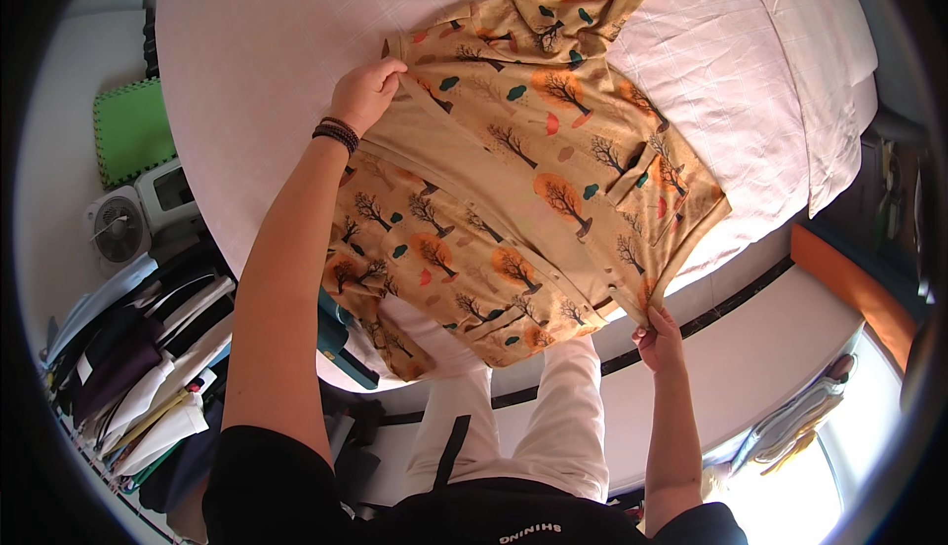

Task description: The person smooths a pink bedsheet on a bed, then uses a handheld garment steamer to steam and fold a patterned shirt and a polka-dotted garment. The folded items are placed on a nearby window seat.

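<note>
A tan long-sleeved shirt [511,130] with a print of trees, clouds and umbrellas lies partly on the pink bed sheet [252,64], its front unbuttoned. My left hand [370,93] pinches the front edge near the collar. At the bottom hem, my right hand [659,338] grips the corner of the same front panel, by the buttons. One sleeve stretches towards the top of the view, the other hangs folded below my left forearm. The shirt's lower edge reaches over the bed's near edge, in front of my legs.
Hanging clothes [141,375] crowd a rack at the left. Beyond them are a box fan [118,226] and a green foam mat [133,130]. A dark green object [344,345] rests at the bed's near edge. An orange panel [852,286] stands at the right.
</note>
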Available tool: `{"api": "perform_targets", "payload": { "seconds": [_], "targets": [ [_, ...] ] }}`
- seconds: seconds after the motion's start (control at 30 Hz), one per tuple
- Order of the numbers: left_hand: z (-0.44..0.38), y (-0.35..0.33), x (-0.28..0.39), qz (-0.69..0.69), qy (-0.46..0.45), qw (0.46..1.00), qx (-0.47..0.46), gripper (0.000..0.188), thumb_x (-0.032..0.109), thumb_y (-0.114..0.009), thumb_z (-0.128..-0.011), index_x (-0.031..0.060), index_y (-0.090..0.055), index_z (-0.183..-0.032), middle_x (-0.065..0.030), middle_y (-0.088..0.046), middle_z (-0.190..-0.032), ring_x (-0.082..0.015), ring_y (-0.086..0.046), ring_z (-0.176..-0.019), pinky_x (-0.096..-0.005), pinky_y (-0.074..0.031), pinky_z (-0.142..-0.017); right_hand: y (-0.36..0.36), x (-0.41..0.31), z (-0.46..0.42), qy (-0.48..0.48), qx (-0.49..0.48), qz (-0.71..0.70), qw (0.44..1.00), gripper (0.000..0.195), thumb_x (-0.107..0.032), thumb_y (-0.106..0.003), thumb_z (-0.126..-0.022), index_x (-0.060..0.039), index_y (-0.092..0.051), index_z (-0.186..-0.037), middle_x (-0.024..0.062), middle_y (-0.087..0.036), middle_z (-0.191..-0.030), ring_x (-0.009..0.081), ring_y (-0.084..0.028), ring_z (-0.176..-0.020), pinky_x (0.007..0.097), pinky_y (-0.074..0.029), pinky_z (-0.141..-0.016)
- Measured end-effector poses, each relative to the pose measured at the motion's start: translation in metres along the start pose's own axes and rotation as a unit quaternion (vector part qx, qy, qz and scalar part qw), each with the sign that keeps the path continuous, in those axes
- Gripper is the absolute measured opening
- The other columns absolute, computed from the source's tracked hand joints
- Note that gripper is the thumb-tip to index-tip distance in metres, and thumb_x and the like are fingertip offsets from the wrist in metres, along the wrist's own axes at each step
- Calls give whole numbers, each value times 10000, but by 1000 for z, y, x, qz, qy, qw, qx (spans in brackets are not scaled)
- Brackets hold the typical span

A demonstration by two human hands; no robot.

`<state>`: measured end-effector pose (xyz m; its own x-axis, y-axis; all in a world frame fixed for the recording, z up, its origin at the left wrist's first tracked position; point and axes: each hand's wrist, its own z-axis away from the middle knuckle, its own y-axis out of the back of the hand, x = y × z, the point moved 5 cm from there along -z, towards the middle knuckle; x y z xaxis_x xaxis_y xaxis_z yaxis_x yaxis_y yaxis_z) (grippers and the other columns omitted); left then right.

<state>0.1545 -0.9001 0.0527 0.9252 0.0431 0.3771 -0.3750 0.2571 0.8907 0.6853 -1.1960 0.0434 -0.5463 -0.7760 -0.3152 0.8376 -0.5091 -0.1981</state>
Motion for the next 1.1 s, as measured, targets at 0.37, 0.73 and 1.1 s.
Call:
{"api": "perform_targets", "payload": {
  "seconds": [0.37, 0.73, 1.1],
  "targets": [
    [70, -16, 21, -162, -124, 979, -5, 251, 108, -594, -744, 83, -581, -993, -66, -595, -937, -237, -536, -1007, -459, -297, -1049, 24, 74, -21, 172, 39, 421, 890, 360, -172, -713, -771, -20, -538, -1047, 63, -615, -918, 159, -589, -840, 284, -472, -770],
    [86, -13, 3, -226, -224, 947, -44, 161, 63, -609, -717, 91, -558, -868, -49, -571, -853, -244, -535, -917, -468, -307, -1019, -8, 76, -14, 253, 116, 614, 738, 255, -222, -716, -722, -44, -572, -833, 91, -564, -861, 318, -503, -973, 417, -397, -850],
    [96, 5, -35, -148, -103, 971, -156, 50, 80, -532, -835, 54, -532, -878, -109, -578, -784, -295, -572, -714, -397, -468, -626, -19, 57, 48, 279, 46, 613, 737, 205, -156, -688, -763, -17, -539, -750, 142, -602, -705, 336, -596, -677, 390, -468, -629]
  ]
}}
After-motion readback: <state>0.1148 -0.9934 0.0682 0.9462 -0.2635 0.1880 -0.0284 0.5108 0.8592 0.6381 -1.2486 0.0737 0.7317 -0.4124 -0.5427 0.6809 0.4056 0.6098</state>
